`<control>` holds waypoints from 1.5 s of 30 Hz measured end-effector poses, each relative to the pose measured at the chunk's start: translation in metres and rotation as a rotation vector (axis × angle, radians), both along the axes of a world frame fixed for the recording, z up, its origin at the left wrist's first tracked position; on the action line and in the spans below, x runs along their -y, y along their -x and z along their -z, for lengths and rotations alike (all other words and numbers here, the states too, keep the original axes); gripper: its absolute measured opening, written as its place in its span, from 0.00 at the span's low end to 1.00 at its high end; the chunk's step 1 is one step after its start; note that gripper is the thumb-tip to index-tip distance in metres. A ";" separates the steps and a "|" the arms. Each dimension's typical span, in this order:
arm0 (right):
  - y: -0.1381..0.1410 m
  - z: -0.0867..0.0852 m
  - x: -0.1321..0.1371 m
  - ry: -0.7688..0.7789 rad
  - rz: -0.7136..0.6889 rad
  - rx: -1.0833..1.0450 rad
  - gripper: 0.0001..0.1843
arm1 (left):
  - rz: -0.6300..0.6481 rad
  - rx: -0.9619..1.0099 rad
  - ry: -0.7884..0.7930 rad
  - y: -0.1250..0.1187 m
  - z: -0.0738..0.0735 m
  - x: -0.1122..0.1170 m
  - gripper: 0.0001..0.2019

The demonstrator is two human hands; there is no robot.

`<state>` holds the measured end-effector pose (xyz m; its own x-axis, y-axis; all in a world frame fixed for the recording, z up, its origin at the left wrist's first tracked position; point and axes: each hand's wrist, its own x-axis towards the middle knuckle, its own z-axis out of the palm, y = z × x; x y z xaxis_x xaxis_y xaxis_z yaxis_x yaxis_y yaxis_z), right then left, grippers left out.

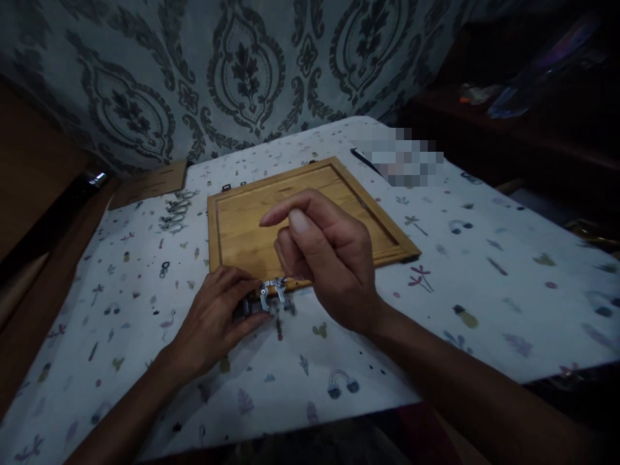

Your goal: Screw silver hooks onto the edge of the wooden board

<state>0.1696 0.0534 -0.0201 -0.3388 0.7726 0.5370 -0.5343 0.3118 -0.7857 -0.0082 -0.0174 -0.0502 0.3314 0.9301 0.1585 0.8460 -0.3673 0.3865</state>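
A framed wooden panel (256, 239) lies flat on a patterned tablecloth. At its near edge sits a silver metal fitting (274, 290) with two short arms sticking out; its exact kind is hard to make out. My left hand (217, 316) grips the fitting's left part at the panel edge, fingers above and thumb below. Over the panel's near side, my right hand (334, 258) is raised, index finger bent out to the left, thumb pressed forward and the other fingers curled in. Whether something small is inside those curled fingers is hidden.
Several metal pieces (177, 210) lie in a row left of the panel, near a brown board (150, 184). Small dark fittings (226, 187) stick out at the panel's far edge. A blurred-out item (407, 158) lies at the back right. Patterned wall (247, 71) behind.
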 end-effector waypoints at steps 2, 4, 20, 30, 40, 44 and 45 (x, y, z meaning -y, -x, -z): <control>0.000 0.000 0.000 -0.003 -0.007 -0.010 0.09 | 0.002 0.005 0.000 0.000 0.000 0.000 0.16; 0.000 0.000 0.000 0.004 -0.009 -0.010 0.09 | 0.001 0.008 -0.007 0.000 0.001 0.000 0.16; 0.001 0.001 0.000 0.025 -0.002 -0.016 0.09 | -0.036 -0.030 -0.186 -0.002 -0.013 0.011 0.16; 0.002 0.000 0.001 0.013 0.009 -0.022 0.09 | 0.187 -0.371 -0.498 -0.055 0.000 0.047 0.13; 0.002 0.001 0.001 0.026 0.011 -0.005 0.09 | -0.093 -0.281 -0.379 -0.040 -0.001 0.023 0.16; 0.002 0.000 0.002 0.035 0.011 -0.013 0.09 | -0.137 -0.125 -0.201 -0.034 -0.002 0.009 0.19; 0.002 0.000 0.001 0.035 0.009 -0.016 0.09 | -0.140 -0.107 -0.171 -0.034 -0.001 0.007 0.20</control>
